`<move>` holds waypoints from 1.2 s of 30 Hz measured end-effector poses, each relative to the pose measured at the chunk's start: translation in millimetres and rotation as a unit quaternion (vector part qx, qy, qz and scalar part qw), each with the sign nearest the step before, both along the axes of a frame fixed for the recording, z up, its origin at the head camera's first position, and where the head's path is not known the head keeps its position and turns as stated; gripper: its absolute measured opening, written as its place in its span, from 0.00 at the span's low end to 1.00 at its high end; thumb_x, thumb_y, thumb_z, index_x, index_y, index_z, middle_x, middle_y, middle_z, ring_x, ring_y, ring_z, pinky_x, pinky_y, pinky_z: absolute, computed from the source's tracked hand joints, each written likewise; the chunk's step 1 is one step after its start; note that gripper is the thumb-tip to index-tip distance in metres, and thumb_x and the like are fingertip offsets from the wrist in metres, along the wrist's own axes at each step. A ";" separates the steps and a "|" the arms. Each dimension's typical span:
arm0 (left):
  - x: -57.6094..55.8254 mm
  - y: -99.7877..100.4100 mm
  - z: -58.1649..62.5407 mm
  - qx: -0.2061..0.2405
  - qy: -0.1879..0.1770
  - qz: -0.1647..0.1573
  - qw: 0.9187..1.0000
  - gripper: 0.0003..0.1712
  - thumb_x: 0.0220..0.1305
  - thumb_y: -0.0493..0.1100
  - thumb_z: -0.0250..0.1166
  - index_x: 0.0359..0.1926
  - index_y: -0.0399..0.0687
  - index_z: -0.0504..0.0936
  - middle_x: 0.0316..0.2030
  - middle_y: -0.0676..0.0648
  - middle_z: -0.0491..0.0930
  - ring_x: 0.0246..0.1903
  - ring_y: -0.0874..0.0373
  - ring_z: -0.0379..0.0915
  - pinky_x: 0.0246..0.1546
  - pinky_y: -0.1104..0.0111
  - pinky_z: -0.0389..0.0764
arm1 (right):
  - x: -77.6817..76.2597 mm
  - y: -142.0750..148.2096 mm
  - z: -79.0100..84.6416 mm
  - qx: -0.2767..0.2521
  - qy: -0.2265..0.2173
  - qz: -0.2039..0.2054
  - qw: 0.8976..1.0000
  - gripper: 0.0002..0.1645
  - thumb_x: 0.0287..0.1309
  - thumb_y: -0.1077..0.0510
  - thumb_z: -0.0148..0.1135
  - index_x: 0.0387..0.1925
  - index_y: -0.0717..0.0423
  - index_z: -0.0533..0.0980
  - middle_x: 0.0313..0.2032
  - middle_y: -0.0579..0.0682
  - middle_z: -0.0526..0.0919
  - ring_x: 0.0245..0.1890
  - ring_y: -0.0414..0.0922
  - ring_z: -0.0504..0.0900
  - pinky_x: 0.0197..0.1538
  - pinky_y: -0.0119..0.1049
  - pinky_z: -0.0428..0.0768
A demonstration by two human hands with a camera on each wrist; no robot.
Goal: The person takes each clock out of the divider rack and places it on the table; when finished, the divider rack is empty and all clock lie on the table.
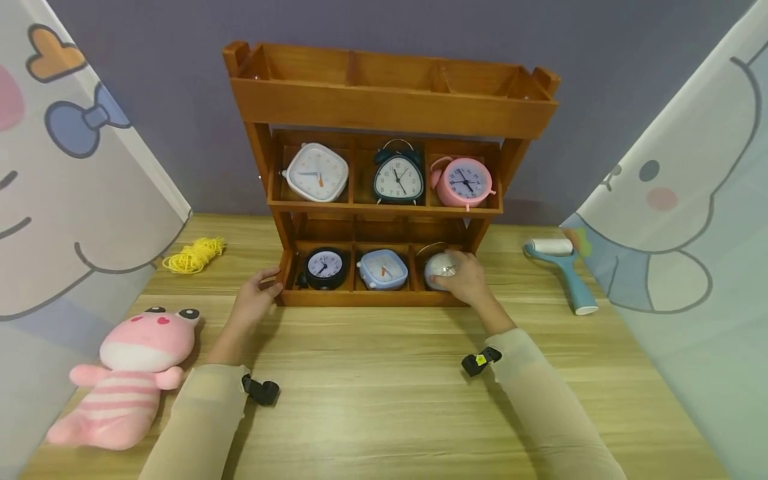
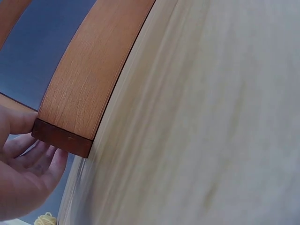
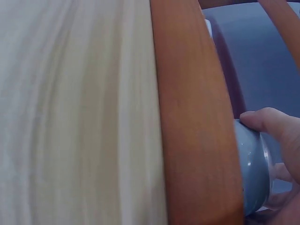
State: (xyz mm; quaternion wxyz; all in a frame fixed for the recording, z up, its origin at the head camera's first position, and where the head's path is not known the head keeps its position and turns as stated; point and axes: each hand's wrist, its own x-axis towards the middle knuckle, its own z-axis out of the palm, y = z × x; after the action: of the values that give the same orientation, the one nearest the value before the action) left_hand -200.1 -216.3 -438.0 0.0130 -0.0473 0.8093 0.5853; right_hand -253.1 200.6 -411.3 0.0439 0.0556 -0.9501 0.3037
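A brown wooden shelf (image 1: 393,110) with three compartmented tiers stands at the back of the table. My left hand (image 1: 255,300) grips its lower left corner, thumb and fingers about the wooden end (image 2: 63,138) in the left wrist view. In the bottom right compartment my right hand (image 1: 468,279) holds a round pale grey alarm clock (image 1: 439,267), thumb and fingers about its rounded body (image 3: 252,164); its face is partly covered. Beside it in the bottom tier sit a light blue clock (image 1: 383,269) and a round black clock (image 1: 325,269).
The middle tier holds a white clock (image 1: 317,173), a dark green twin-bell clock (image 1: 399,179) and a pink clock (image 1: 463,182). Yellow string (image 1: 195,256) and a pink frog plush (image 1: 129,380) lie left. On the right lies a blue-handled lint roller (image 1: 567,270).
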 end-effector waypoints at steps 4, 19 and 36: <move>-0.1 -0.6 -0.3 0.006 -0.007 -0.003 1.000 0.27 0.73 0.33 0.51 0.70 0.31 0.60 0.65 0.29 0.61 0.64 0.38 0.59 0.56 0.55 0.69 | 1.6 5.1 8.2 -0.025 0.006 -0.002 1.000 0.45 0.47 0.49 0.74 0.64 0.64 0.69 0.59 0.69 0.70 0.58 0.65 0.68 0.58 0.59 0.67; 2.9 0.3 0.1 0.024 -0.007 -0.007 1.000 0.28 0.74 0.33 0.51 0.71 0.31 0.58 0.67 0.29 0.57 0.65 0.37 0.57 0.60 0.51 0.66 | 31.4 30.4 45.9 -0.051 -0.023 0.007 0.998 0.47 0.50 0.47 0.73 0.68 0.61 0.66 0.66 0.68 0.63 0.63 0.66 0.62 0.58 0.64 0.65; 2.7 0.1 0.2 0.032 -0.006 -0.004 0.999 0.27 0.73 0.32 0.51 0.71 0.31 0.59 0.67 0.29 0.59 0.65 0.38 0.57 0.60 0.51 0.65 | 42.5 97.4 55.3 -0.009 -0.038 -0.024 0.999 0.48 0.54 0.41 0.70 0.69 0.62 0.64 0.63 0.74 0.64 0.59 0.71 0.65 0.51 0.64 0.69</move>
State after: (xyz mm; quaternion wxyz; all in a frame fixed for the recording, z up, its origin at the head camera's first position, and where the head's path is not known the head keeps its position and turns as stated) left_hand -197.4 -216.2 -437.8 0.0218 -0.0477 0.7903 0.6105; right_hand -210.6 298.0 -356.1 0.0153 0.0204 -0.9496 0.3126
